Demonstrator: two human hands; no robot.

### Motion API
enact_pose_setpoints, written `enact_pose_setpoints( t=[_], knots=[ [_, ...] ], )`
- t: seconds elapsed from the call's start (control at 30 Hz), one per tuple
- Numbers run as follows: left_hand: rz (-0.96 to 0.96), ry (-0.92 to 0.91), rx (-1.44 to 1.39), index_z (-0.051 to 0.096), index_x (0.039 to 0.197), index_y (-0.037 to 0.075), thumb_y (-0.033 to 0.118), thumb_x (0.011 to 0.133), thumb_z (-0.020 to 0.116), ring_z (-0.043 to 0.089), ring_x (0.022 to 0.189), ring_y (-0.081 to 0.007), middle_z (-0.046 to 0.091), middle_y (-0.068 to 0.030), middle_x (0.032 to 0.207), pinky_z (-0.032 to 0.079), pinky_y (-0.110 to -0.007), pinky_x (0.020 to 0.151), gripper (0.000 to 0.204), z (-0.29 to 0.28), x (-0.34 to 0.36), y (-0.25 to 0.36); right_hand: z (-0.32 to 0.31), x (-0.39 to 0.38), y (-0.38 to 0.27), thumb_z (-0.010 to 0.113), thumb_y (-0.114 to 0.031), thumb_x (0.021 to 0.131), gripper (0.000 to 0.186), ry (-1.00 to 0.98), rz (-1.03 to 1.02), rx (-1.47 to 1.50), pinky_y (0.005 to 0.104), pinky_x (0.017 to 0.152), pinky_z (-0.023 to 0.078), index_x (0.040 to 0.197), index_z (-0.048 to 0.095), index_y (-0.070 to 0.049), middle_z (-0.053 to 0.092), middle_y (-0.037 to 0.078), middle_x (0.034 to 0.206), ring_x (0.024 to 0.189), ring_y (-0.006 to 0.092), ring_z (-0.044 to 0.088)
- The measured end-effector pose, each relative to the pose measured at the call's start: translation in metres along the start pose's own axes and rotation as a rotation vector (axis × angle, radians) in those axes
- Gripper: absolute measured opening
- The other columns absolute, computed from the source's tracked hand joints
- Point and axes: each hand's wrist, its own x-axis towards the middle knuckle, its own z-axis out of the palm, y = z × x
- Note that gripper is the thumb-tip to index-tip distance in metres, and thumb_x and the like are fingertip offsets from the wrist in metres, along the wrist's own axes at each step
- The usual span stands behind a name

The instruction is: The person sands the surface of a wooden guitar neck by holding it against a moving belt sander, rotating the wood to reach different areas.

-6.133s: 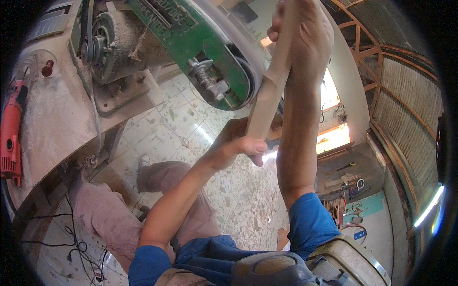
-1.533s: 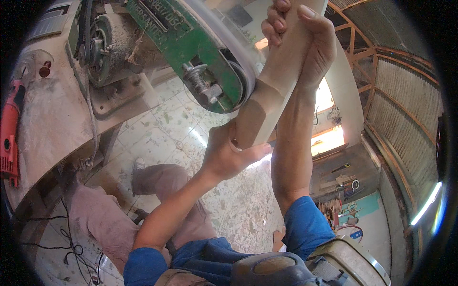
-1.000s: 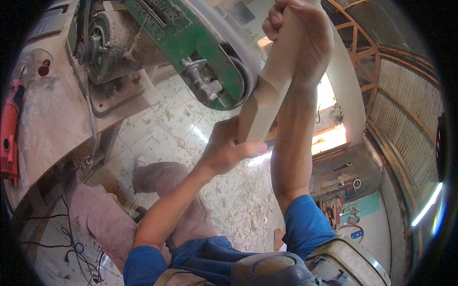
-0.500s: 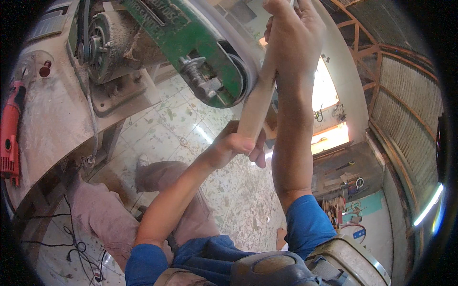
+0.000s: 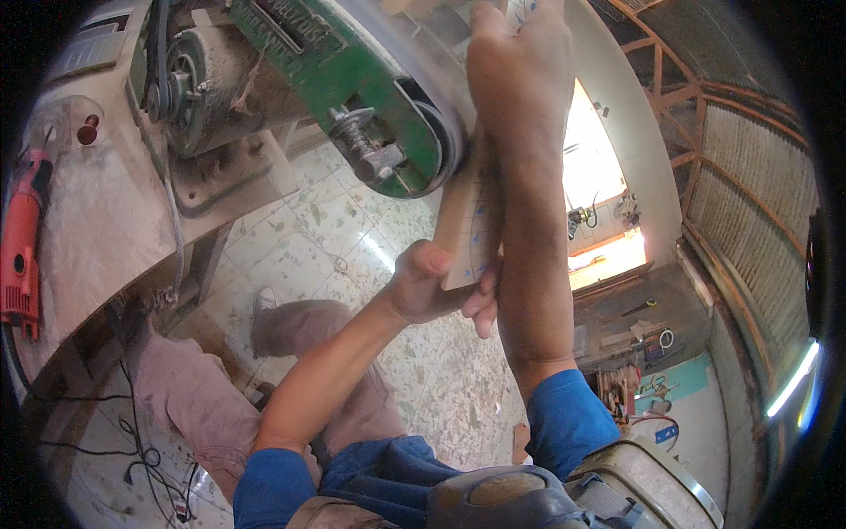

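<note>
A pale wooden board [image 5: 463, 220], with drawn lines and blue marks on its face, slants along the rounded end of a green belt sander [image 5: 352, 97]. Its upper edge runs close beside the belt; whether it touches there I cannot tell. My left hand [image 5: 427, 286] grips the board's lower end, thumb on the near edge and fingers behind it. Higher up, my right hand [image 5: 522, 79] is wrapped round the board's far end, partly covering it. The sander's spring and bolt [image 5: 363, 145] show on its side.
On the dusty workbench [image 5: 97, 247] at left lie a red power tool [image 5: 22, 247] and a motor [image 5: 211, 88] with a belt. Black cables [image 5: 141, 450] trail on the floor below. A shelf with tools [image 5: 639, 331] stands at right.
The board has rolled over, so its marked face now shows instead of only the plain edge. My right hand has shifted left, and my left hand slightly down.
</note>
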Motion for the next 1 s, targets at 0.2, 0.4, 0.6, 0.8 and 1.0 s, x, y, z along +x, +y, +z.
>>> enact_pose_setpoints(
  t=[0.2,0.4,0.6,0.8,1.0],
  knots=[
    [0.020,0.287,0.235,0.059,0.100,-0.006,0.047,0.065,0.071,0.060,0.056,-0.0241,0.059,-0.0103,0.079,0.060,-0.045,0.057,0.065,0.008,-0.008,0.004,-0.012,0.003,-0.009,0.051,-0.006,0.086,0.045,-0.191,0.113,0.461,0.0338,0.072,0.049,0.131,0.053,0.004,0.060,0.013,0.084,0.074,0.0241,0.059],
    [0.031,0.539,0.615,0.059,0.096,-0.005,0.043,0.064,0.069,0.062,0.060,-0.0232,0.057,-0.0081,0.074,0.058,-0.042,0.061,0.059,0.028,-0.009,0.015,-0.029,0.010,-0.022,0.054,-0.005,0.083,0.033,-0.309,0.335,0.823,0.0216,0.050,0.040,0.115,0.059,-0.001,0.053,-0.001,0.073,0.055,0.0080,0.048],
    [0.129,0.697,0.967,0.063,0.091,-0.003,0.033,0.069,0.074,0.067,0.068,-0.0195,0.064,-0.0089,0.074,0.055,-0.034,0.065,0.044,0.054,-0.006,0.019,-0.024,0.015,-0.004,0.061,-0.010,0.083,0.029,-0.345,0.346,1.247,0.0234,0.049,0.045,0.110,0.056,0.000,0.054,0.003,0.079,0.058,0.0102,0.050],
    [0.299,0.744,1.315,0.066,0.097,-0.003,0.031,0.074,0.080,0.070,0.075,-0.0158,0.071,-0.0105,0.081,0.054,-0.030,0.069,0.044,0.066,-0.007,0.013,-0.022,0.014,0.017,0.063,-0.014,0.084,0.035,-0.506,0.363,1.713,0.0244,0.052,0.047,0.112,0.051,0.003,0.051,0.009,0.090,0.071,0.0144,0.053],
    [0.277,0.854,1.644,0.065,0.100,-0.001,0.035,0.074,0.085,0.073,0.076,-0.0241,0.073,-0.0159,0.084,0.056,-0.035,0.069,0.049,0.058,0.000,0.004,-0.029,0.005,0.053,0.062,-0.016,0.084,0.061,-0.420,0.245,1.992,0.0308,0.068,0.050,0.136,0.039,0.004,0.049,0.014,0.099,0.080,0.0184,0.052]
  ],
)
